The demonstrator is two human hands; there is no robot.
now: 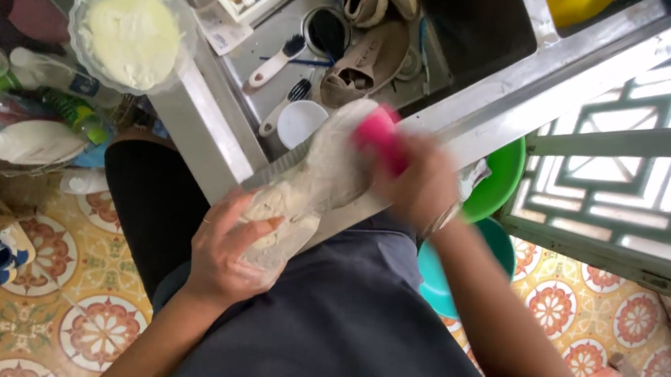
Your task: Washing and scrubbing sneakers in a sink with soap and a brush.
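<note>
The left hand gripped a pale sneaker at seven o'clock; the right hand clenched a pink brush at its one o'clock end.

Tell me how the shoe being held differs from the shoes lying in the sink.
The held shoe is whitish and covered in suds, gripped at one end by the left hand while the right hand presses a pink brush on it. The shoes in the sink are tan, lie untouched on the metal sink, and show no suds. The held shoe is above the sink's edge, the others down inside. All look like soft casual shoes.
</note>
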